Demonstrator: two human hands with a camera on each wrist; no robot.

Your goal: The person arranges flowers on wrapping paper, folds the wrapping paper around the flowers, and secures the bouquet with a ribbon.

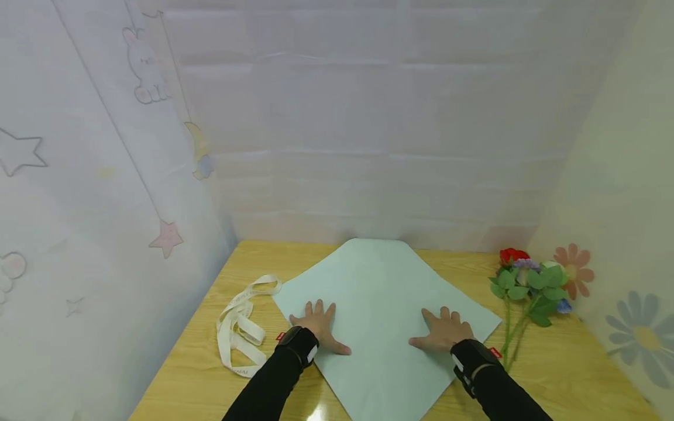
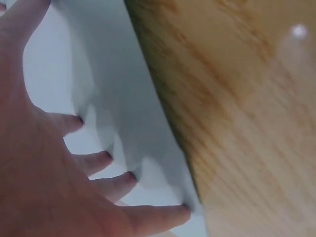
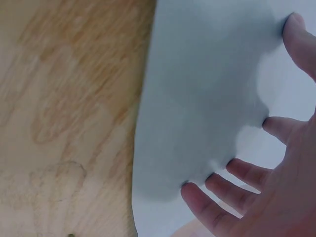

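Left hand (image 1: pixel 317 328) and right hand (image 1: pixel 444 333) rest on a large pale-mint paper sheet (image 1: pixel 381 310).
Both hands' fingers are spread, the tips touching the sheet, which lies on the light wood-grain tabletop (image 1: pixel 184 380) between a loosely looped cream fabric ribbon (image 1: pixel 251 331) and red, purple and blue long-stemmed flowers (image 1: pixel 518 278).

Sheet (image 1: pixel 381 292) lies centrally on table (image 1: pixel 184 374), far edge near back wall (image 1: pixel 337 128). Left hand (image 1: pixel 318 327) rests on the sheet's left part, right hand (image 1: pixel 443 332) on its right. Ribbon (image 1: pixel 223 342) lies on table, left of sheet. Flowers (image 1: pixel 518 292) lie right of sheet, blooms behind stems, beside right wall (image 1: pixel 605 193).
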